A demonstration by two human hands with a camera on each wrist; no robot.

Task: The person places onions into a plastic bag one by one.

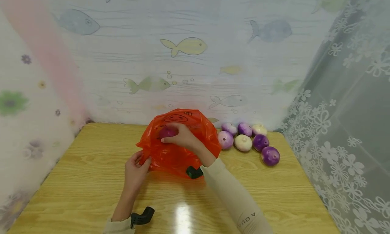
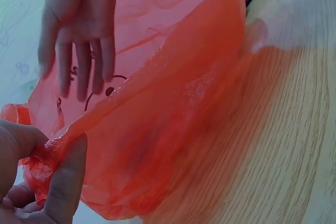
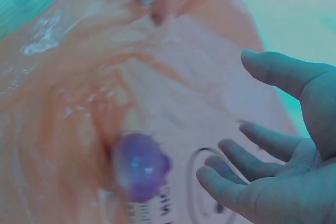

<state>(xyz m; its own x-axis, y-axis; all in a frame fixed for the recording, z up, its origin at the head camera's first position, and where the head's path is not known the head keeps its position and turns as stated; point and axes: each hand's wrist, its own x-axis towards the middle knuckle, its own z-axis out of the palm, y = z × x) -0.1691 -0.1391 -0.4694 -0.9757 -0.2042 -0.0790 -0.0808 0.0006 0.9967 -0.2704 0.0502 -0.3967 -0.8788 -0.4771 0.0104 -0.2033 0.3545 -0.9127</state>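
Observation:
A red plastic bag (image 1: 173,159) stands with its mouth spread on the wooden table. My left hand (image 1: 135,173) pinches the bag's left rim between thumb and fingers, and the left wrist view shows the bunched film. Over the bag's mouth is my right hand (image 1: 184,138), its fingers extended and spread in the right wrist view (image 3: 273,145). A purple turnip (image 3: 140,167) is inside the bag, apart from those fingers in that view. In the head view the same turnip (image 1: 166,133) appears just by the fingertips. The bag's lower contents are hidden.
Several purple and white turnips (image 1: 243,143) lie in a cluster on the table right of the bag. A fish-print curtain (image 1: 189,71) hangs behind the table (image 1: 91,173), and a lace-patterned one (image 1: 341,166) hangs at the right.

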